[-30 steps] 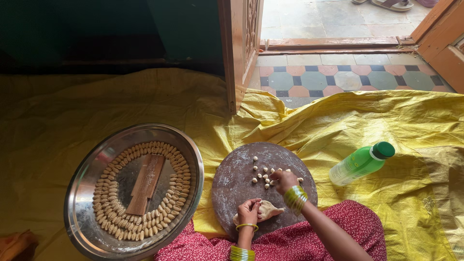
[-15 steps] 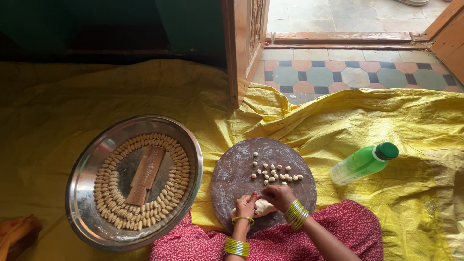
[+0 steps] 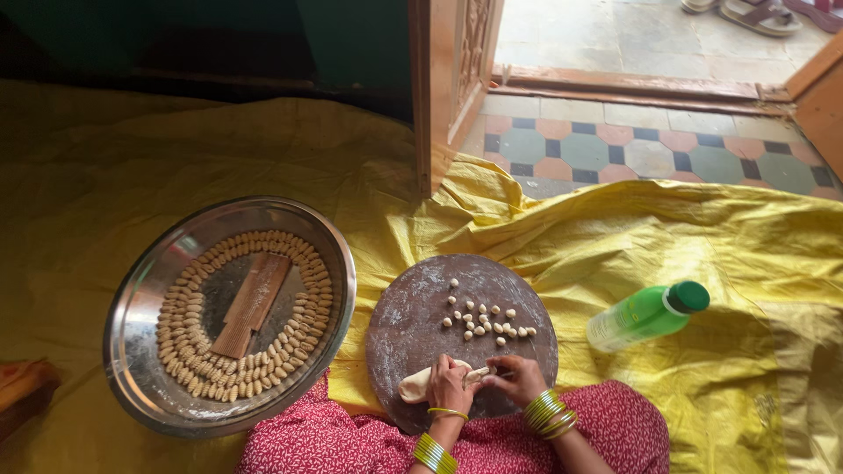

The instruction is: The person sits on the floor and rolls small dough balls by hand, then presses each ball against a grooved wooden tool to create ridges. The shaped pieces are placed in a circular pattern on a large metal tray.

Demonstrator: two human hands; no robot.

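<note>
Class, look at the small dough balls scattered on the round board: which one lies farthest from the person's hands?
The lone dough ball at the top of the cluster, nearest the board's far edge; all others sit closer to the hands.

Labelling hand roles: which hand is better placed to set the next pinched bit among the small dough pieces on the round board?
Probably the right hand: it pinches the end of the dough lump nearest the small dough pieces, while the left hand grips the lump.

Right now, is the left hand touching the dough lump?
Touching. The head view shows the left hand gripping the dough lump on the round board, its fingers wrapped over the lump's right end with no gap.
</note>
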